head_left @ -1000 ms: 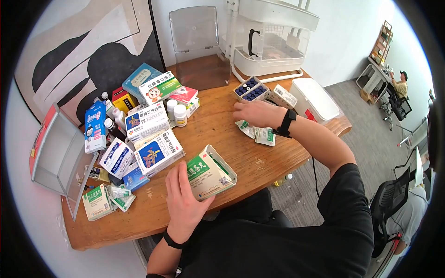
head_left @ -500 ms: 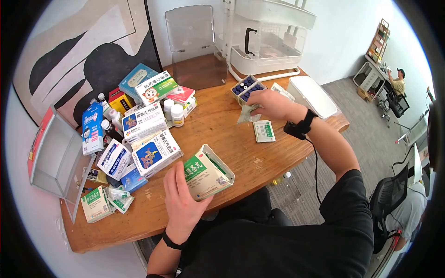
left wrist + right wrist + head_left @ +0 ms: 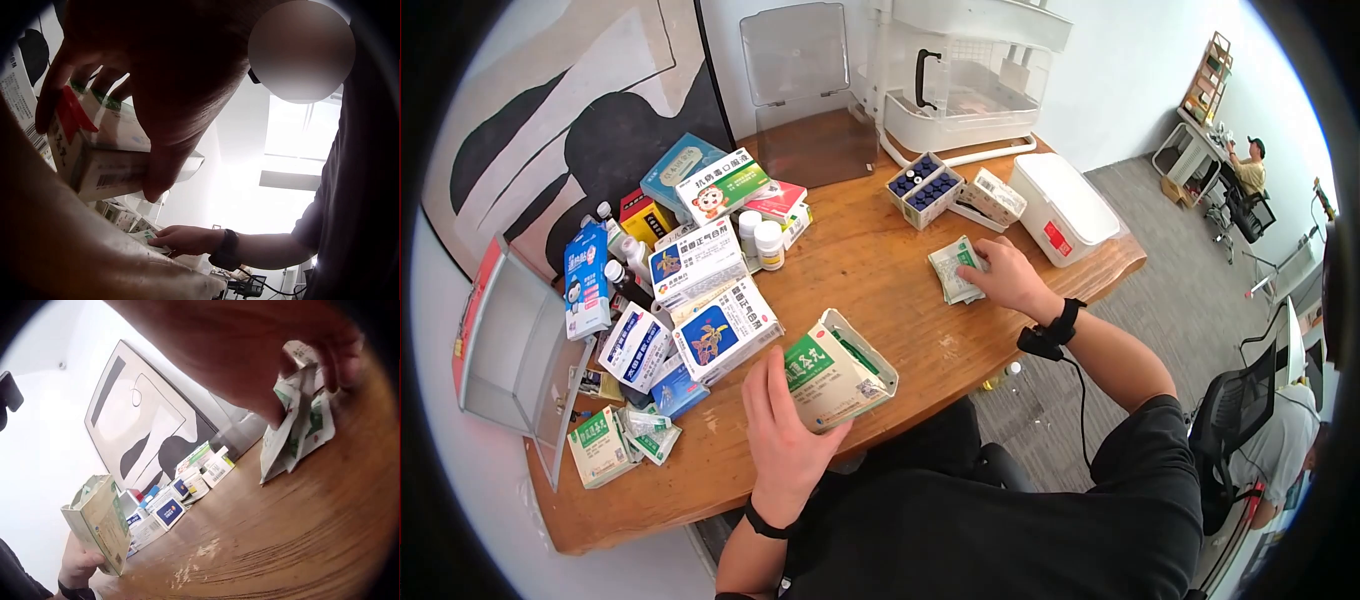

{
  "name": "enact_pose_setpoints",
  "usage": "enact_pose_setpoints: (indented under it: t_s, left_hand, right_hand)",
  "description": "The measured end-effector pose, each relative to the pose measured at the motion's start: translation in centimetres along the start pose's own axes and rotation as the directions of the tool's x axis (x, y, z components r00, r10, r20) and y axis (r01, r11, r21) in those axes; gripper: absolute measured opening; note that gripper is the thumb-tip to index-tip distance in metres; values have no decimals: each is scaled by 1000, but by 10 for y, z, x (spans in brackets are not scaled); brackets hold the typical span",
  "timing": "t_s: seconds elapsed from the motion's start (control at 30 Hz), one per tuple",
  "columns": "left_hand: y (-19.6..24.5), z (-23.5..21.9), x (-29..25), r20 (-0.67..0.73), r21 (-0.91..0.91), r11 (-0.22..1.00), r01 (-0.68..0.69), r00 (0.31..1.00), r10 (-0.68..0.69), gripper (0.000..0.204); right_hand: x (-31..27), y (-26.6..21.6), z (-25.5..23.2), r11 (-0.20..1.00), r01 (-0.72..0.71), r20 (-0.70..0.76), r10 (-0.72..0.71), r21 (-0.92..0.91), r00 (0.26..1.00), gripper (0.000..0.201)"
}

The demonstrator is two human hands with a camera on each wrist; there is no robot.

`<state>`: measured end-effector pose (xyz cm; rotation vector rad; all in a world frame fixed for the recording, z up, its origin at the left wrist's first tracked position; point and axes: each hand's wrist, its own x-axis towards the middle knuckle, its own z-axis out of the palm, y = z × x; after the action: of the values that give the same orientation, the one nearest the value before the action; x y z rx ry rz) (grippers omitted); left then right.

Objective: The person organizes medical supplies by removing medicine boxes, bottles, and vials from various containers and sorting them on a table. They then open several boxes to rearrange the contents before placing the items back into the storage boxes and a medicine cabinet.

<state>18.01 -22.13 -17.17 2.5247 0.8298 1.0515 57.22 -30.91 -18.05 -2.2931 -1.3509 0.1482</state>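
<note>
My left hand (image 3: 785,430) grips a green and cream medicine box (image 3: 840,375) near the table's front edge. The box is tilted, its open end facing right, with green packets showing inside. In the left wrist view, the thumb and fingers (image 3: 53,87) wrap around the box (image 3: 119,159). Farther right, my right hand (image 3: 1012,280) pinches small green and white medicine sachets (image 3: 956,268) at the tabletop. The right wrist view shows two sachets (image 3: 294,434) side by side, standing on edge beneath the thumb and fingertips.
Medicine boxes (image 3: 725,330) and bottles (image 3: 769,245) crowd the left side, beside a clear-fronted case (image 3: 510,350). Another green box (image 3: 600,447) with loose sachets lies front left. Behind my right hand stand a divided box of blue-capped vials (image 3: 925,190) and a white lidded tub (image 3: 1065,205).
My right hand has picked up one sachet and brought it right and toward me onto the other. The left hand keeps holding the box in about the same place.
</note>
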Motion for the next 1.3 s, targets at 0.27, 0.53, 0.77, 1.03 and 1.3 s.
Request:
enact_pose_setpoints:
  t_s: [0.27, 0.53, 0.77, 1.03, 1.3]
  left_hand:
    - [-2, -2, -5, 7, -10, 1000, 21, 1000, -21, 120]
    - [0, -2, -2, 8, -21, 1000, 4, 1000, -3, 119]
    - [-2, -2, -3, 11, -15, 1000, 4, 1000, -4, 118]
    - [-2, -3, -2, 8, -17, 1000, -6, 1000, 6, 118]
    - [-1, -3, -3, 8, -23, 1000, 3, 1000, -2, 118]
  right_hand:
    - [-4, -31, 1, 987, -30, 120, 11, 157, 993, 50]
    - [-5, -38, 10, 989, 64, 123, -47, -136, 991, 63]
    - [8, -34, 5, 997, 21, 147, -11, -68, 989, 71]
    - [25, -25, -5, 997, 10, 198, 5, -73, 980, 77]
    - [33, -19, -1, 997, -38, 241, 53, -69, 969, 90]
